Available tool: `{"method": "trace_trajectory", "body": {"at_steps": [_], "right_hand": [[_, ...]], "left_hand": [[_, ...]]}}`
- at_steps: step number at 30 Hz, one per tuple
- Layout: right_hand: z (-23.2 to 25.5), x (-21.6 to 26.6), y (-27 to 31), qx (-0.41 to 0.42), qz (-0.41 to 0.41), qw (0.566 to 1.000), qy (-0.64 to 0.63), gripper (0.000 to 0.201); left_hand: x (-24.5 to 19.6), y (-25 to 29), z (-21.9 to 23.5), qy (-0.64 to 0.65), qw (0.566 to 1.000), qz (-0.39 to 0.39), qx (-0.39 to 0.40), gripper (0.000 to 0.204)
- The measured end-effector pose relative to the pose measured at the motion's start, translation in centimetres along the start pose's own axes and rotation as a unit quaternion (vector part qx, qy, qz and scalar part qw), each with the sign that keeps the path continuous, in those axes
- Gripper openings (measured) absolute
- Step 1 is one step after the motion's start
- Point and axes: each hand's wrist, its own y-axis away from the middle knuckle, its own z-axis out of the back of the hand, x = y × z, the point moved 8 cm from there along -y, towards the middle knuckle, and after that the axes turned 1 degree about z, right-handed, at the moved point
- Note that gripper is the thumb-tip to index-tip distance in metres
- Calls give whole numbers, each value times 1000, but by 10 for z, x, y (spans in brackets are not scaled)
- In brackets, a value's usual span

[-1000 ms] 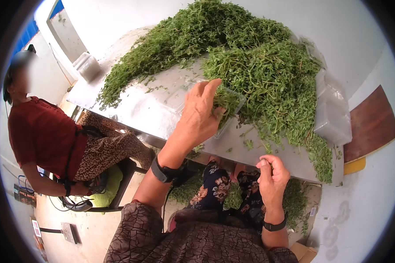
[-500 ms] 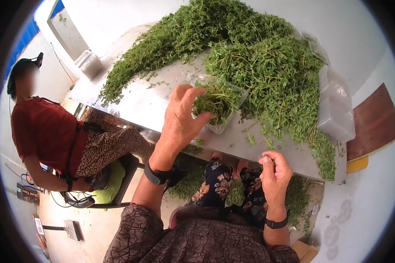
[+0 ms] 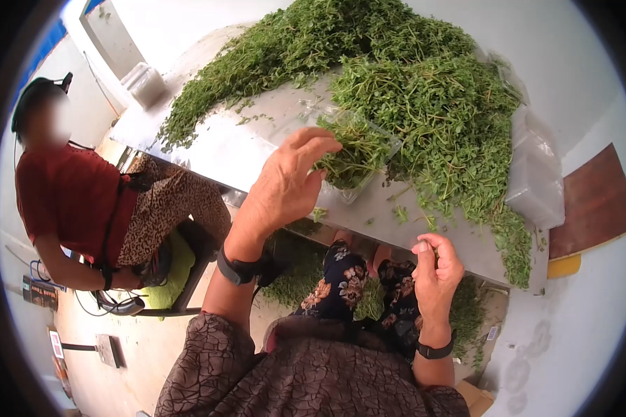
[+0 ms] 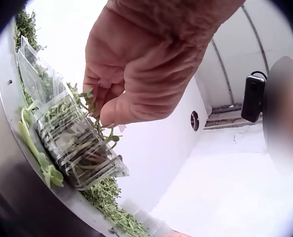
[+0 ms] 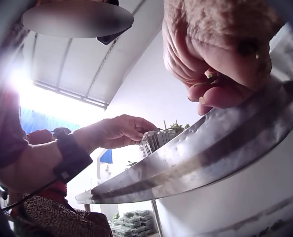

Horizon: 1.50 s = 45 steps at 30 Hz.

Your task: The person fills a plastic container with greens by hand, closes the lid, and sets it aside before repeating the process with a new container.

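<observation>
In the head view my left hand [image 3: 282,184] is over the near left side of a clear plastic box [image 3: 351,194] filled with leafy green sprigs [image 3: 358,149]. Its fingers are loosely bent, and a gap shows between thumb and forefinger. In the left wrist view, a few sprigs [image 4: 90,98] overlap its fingertips above the box's slatted wall [image 4: 80,148]. My right hand [image 3: 437,278] is raised in front of the table's near edge, fingers curled. A small bit of green stem [image 5: 210,78] shows between its fingers in the right wrist view.
A large heap of greens [image 3: 431,104] covers the back and right of the metal table [image 3: 459,243]. Stacked clear boxes [image 3: 535,174] stand at the right end, another box [image 3: 144,85] at the far left. A person in a red shirt [image 3: 69,208] sits at left.
My left hand has drawn back left off the greens, opened wider, then bent its fingers again at the box. The right hand stays nearly in place. The box appears slightly farther right.
</observation>
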Motion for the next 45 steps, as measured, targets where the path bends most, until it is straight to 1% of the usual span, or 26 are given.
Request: {"method": "trace_trajectory", "body": {"at_steps": [1, 3, 5, 7, 9, 14, 16, 17, 19, 20, 21, 22, 23, 24, 26, 27, 29, 30, 31, 33, 34, 38, 40, 42, 43, 45], "right_hand": [[0, 0, 0, 0, -2, 1000, -2, 12], [-1, 2, 0, 6, -12, 1000, -14, 12], [-1, 4, 0, 8, -21, 999, -25, 12], [0, 4, 0, 0, -47, 998, -40, 11], [0, 3, 0, 6, -39, 999, -23, 11], [1, 5, 0, 1, -30, 1000, 2, 13], [0, 3, -1, 4, -49, 999, -13, 14], [1, 7, -3, 2, -43, 999, -9, 14], [0, 9, -3, 21, -92, 995, -20, 20], [1, 12, -5, 18, -90, 996, -16, 20], [0, 20, -9, 11, -63, 998, -11, 24], [-1, 29, -12, 5, -34, 999, -8, 29], [-6, 34, -14, 4, -29, 1000, -6, 29], [-11, 41, -15, -3, -12, 1000, -20, 32], [-24, 48, -15, -7, 9, 999, -45, 37], [-29, 49, -14, -4, 13, 999, -44, 37], [-49, 61, -9, 71, 91, 993, 35, 39], [-58, 63, -8, 88, 120, 987, 55, 41], [-64, 65, -9, 90, 120, 987, 57, 41], [-80, 75, -13, 107, 150, 980, 79, 41], [-85, 79, -17, 105, 157, 975, 117, 39], [-104, 79, -27, 119, 195, 959, 170, 36], [-110, 75, -31, 119, 203, 949, 212, 29], [-110, 75, -36, 117, 196, 947, 227, 26], [-110, 74, -38, 120, 190, 944, 241, 23], [-105, 72, -42, 114, 183, 945, 248, 22]], "left_hand": [[-2, 1, 4, -2, 1000, -15, -20, 41], [6, 8, 7, -20, 999, 3, -33, 40], [11, 16, 16, -40, 996, 20, -79, 39], [21, 22, 18, -29, 995, 41, -86, 37], [31, 26, 18, -24, 994, 54, -93, 35], [37, 39, 16, -49, 991, 43, -116, 33], [43, 48, 18, -25, 983, 73, -169, 34], [42, 49, 17, -20, 982, 69, -174, 34], [52, 57, 17, 45, 967, 131, -215, 37], [55, 60, 16, 31, 968, 130, -215, 35], [59, 62, 12, 35, 967, 127, -217, 35], [71, 67, 6, 98, 956, 169, -220, 35], [82, 70, 0, 159, 939, 209, -222, 36], [82, 68, -1, 161, 938, 207, -226, 36], [86, 69, 1, 215, 909, 224, -278, 39], [88, 68, 2, 215, 908, 224, -282, 39], [100, 68, -5, 263, 884, 279, -269, 44], [104, 66, -8, 300, 872, 283, -262, 45], [105, 65, -7, 301, 871, 285, -264, 45], [106, 61, -11, 368, 850, 286, -245, 47], [105, 60, -10, 369, 850, 285, -245, 47], [102, 61, -10, 427, 823, 278, -249, 48], [101, 60, -10, 449, 816, 270, -246, 50], [109, 66, -13, 523, 746, 285, -297, 51], [110, 66, -13, 524, 748, 283, -293, 51], [110, 67, -15, 598, 701, 253, -294, 50]]}}
